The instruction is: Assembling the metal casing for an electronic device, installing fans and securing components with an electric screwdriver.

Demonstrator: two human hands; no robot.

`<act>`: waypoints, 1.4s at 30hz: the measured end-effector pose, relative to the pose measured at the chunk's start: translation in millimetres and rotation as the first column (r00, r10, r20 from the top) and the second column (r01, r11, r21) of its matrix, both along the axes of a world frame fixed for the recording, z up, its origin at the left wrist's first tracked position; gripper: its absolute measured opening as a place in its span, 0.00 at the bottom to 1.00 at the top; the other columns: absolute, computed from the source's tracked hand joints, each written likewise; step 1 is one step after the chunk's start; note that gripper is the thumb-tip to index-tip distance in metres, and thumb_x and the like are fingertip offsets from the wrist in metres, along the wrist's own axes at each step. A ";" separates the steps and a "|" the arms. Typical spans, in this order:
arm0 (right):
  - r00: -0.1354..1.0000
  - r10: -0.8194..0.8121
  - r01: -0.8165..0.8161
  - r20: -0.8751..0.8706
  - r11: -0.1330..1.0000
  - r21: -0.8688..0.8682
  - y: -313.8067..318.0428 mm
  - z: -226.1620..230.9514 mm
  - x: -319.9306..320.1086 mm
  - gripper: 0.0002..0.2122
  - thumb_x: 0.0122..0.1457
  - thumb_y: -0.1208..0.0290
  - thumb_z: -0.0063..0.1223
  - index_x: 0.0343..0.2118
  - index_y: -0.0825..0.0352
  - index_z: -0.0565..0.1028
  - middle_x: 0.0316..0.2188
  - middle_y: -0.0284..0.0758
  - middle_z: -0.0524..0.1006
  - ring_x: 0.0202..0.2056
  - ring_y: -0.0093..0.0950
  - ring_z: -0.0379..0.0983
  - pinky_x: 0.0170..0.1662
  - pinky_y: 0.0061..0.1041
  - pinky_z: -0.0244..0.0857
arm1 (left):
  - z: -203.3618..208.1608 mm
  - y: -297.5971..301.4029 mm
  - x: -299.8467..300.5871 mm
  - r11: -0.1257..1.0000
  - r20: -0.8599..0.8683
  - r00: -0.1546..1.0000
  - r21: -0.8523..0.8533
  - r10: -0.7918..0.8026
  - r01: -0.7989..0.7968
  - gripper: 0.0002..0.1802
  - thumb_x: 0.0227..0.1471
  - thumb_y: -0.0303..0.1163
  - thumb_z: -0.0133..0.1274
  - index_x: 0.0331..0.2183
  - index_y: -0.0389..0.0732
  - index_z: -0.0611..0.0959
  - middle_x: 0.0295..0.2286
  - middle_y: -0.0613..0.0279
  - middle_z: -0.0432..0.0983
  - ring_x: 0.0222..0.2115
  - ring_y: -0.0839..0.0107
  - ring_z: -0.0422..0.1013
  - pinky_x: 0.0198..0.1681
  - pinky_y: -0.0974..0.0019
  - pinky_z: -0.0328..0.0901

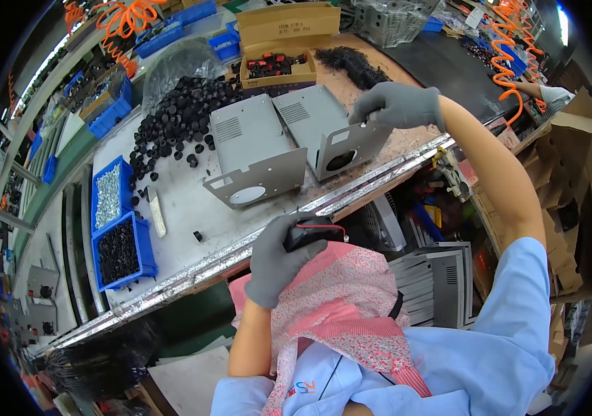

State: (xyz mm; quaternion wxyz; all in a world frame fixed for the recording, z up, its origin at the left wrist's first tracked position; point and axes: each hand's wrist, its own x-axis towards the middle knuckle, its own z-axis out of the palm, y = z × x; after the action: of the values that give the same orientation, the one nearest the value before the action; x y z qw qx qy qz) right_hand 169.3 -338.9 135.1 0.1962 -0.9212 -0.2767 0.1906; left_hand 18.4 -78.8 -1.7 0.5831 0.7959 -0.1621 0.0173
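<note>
Gripping a boxy black part (pixel 298 238) with a thin red wire looping off it, the gloved left hand (pixel 278 260) is around the middle of the frame. Right hand (pixel 396 105), right of upper center, has its fingers closed on the edge of a grey metal case (pixel 325 116). That one's plain matte, with vent slots and a round hole in its raised flap. A similar case (pixel 249 142) sits just left of it.
</note>
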 end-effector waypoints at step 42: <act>0.831 -0.084 -0.155 0.550 0.914 0.374 92.2 -40.8 -74.6 0.12 0.54 0.64 0.50 0.38 0.64 0.72 0.28 0.37 0.73 0.29 0.34 0.71 0.33 0.28 0.64 | 13.6 115.2 132.3 0.943 -0.167 0.946 0.137 -0.279 0.303 0.22 0.44 0.28 0.56 0.45 0.39 0.76 0.41 0.61 0.74 0.42 0.73 0.69 0.47 0.71 0.63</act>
State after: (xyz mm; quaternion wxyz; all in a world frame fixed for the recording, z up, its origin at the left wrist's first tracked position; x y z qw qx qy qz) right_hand 94.7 -246.7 94.3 0.2894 -0.8703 -0.3722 -0.1426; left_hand 150.7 36.4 11.9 0.5233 0.8067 -0.2360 -0.1402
